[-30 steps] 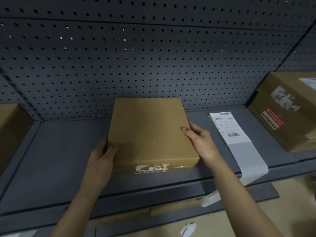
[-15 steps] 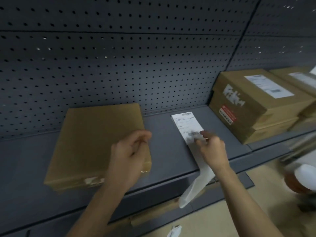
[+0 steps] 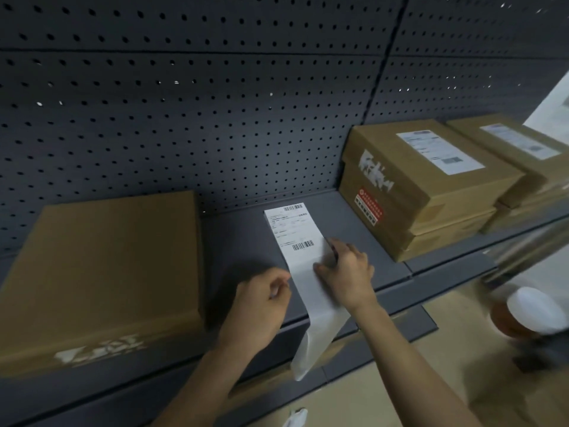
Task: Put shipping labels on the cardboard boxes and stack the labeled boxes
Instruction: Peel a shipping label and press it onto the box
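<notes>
A plain brown cardboard box lies flat on the grey shelf at the left, with no label on its top. To its right a white shipping label strip with barcodes lies on the shelf, its blank tail hanging over the front edge. My right hand rests on the strip just below the lower barcode, fingers pinching its right edge. My left hand is at the strip's left edge with the fingers curled; whether it grips the paper is unclear.
Two labelled cardboard boxes are stacked at the right of the shelf, with more labelled boxes beyond them. A dark pegboard wall backs the shelf. A white-topped round object stands on the floor at the lower right.
Both hands left the plain box and moved right to the label strip. My view swung right, so the box now sits at the left and the labelled stacks came into sight.
</notes>
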Demonstrator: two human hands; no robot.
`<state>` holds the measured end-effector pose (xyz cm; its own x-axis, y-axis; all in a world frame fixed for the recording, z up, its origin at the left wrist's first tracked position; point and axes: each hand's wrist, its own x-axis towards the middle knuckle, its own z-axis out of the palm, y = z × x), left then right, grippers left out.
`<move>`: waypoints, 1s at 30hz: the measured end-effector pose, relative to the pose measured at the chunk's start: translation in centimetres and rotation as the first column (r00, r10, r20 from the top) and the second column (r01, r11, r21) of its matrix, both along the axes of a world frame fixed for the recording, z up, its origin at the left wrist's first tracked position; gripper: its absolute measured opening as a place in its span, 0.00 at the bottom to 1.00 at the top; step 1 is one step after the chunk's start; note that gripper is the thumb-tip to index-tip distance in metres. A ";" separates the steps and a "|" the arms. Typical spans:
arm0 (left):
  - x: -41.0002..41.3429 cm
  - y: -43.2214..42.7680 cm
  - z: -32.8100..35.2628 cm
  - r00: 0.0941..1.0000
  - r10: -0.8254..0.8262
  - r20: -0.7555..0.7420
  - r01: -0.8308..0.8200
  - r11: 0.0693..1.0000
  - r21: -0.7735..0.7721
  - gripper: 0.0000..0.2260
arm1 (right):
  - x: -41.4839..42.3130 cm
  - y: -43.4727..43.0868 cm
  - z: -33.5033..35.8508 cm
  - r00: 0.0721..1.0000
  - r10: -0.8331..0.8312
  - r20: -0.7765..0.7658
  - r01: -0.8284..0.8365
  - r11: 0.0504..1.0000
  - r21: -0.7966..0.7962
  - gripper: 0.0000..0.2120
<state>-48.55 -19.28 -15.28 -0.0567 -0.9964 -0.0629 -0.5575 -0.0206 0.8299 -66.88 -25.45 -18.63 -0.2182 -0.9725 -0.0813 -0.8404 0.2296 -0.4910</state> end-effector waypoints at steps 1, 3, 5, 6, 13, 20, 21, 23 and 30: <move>-0.2 -0.2 -0.3 1.000 0.015 -0.011 -0.015 1.000 0.017 0.08 | -0.1 -0.1 -0.1 1.000 -0.006 0.030 0.006 1.000 -0.005 0.29; -0.4 -0.5 -0.9 0.999 0.044 -0.026 -0.043 0.999 0.034 0.08 | -0.4 -0.3 -0.3 0.996 -0.027 0.084 0.029 0.999 -0.028 0.30; -0.5 -0.6 -1.1 0.998 0.053 -0.016 -0.052 0.997 0.050 0.08 | -0.7 -0.4 -0.2 0.995 -0.034 0.098 0.039 0.998 -0.048 0.30; -0.6 -0.7 -1.2 0.998 0.054 -0.010 -0.054 0.997 0.052 0.09 | -0.9 -0.4 -0.1 0.995 -0.028 0.099 0.033 0.998 -0.049 0.30; -0.9 -1.1 -1.7 0.997 0.073 0.000 -0.073 0.995 0.067 0.09 | -1.1 -0.7 -0.7 0.996 0.005 0.093 -0.005 1.000 -0.006 0.28; -0.9 -1.0 -2.0 0.998 0.066 -0.013 -0.064 0.994 0.086 0.08 | -0.9 -0.5 -1.0 0.998 0.009 0.057 -0.012 0.998 0.057 0.12; -0.8 -1.0 -2.1 0.997 0.070 -0.014 -0.068 0.994 0.086 0.08 | -0.8 -0.4 -1.1 0.998 0.006 0.060 -0.010 0.998 0.060 0.15; -0.7 -1.0 -2.3 0.996 0.087 -0.012 -0.085 0.993 0.083 0.07 | -0.7 0.0 -1.0 0.998 0.003 0.065 -0.007 0.998 0.063 0.21; -1.0 -1.4 -2.7 0.987 0.146 0.067 -0.150 0.987 0.064 0.07 | -0.5 2.0 -1.0 0.999 -0.002 0.046 -0.002 0.997 0.081 0.27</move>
